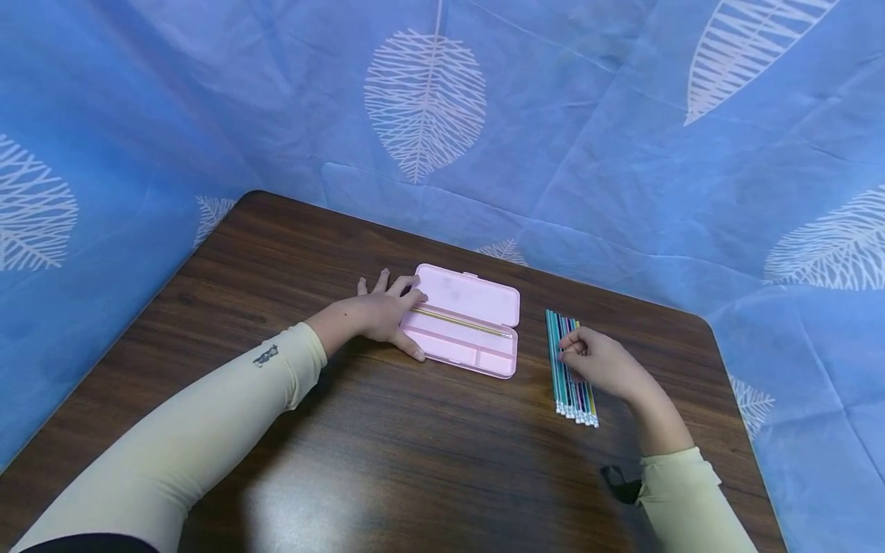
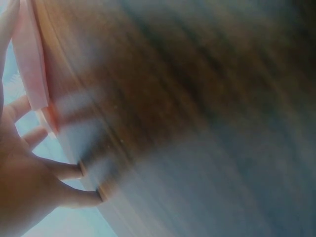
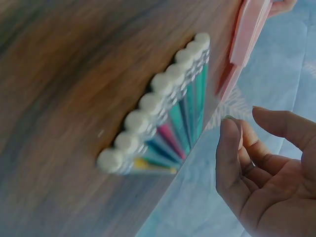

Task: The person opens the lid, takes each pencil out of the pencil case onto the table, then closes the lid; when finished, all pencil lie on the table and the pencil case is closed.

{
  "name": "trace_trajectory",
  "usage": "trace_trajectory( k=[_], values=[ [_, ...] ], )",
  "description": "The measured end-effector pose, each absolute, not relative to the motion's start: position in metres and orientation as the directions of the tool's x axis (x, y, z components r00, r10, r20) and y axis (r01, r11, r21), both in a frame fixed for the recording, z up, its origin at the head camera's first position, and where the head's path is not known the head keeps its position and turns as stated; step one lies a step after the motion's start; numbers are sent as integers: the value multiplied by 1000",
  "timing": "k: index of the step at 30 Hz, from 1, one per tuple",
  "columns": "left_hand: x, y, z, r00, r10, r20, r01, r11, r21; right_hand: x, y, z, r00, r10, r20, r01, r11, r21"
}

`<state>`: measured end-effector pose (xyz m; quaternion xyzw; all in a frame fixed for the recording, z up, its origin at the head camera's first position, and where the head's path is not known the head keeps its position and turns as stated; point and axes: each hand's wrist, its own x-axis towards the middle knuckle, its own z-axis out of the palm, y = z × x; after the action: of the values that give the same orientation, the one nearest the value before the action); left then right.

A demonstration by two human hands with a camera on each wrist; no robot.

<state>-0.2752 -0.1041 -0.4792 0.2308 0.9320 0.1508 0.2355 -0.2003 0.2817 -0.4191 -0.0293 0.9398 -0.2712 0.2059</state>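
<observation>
A pink pencil case (image 1: 496,362) lies open on the table, its lid (image 1: 470,296) folded back toward the far side. One yellowish pencil (image 1: 463,321) lies lengthwise inside. Spread fingers of my left hand (image 1: 382,313) touch the case's left end, the thumb at its front corner. To the right of the case is a row of pencils (image 1: 561,376), mostly teal, with white erasers toward me. My right hand (image 1: 608,365) hovers over the row with loosely bent fingers. In the right wrist view, a gap shows between its thumb and index finger (image 3: 284,126), with nothing held.
The dark wood-grain table (image 1: 387,453) has rounded far corners. Behind it hangs a blue cloth (image 1: 276,100) with white leaf prints. A black strap (image 1: 620,484) sits by the right sleeve.
</observation>
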Motion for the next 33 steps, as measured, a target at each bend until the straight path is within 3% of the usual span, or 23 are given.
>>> trace_trajectory(
  k=[26, 33],
  values=[
    [-273, -111, -478, -788, 491, -372, 349, 853, 389, -234, 198, -429, -903, -330, -277, -129, 820, -558],
    [-263, -108, -465, -782, 509, -361, 371, 845, 385, -237, 181, -431, -905, -335, -260, -167, 845, -508]
  ],
)
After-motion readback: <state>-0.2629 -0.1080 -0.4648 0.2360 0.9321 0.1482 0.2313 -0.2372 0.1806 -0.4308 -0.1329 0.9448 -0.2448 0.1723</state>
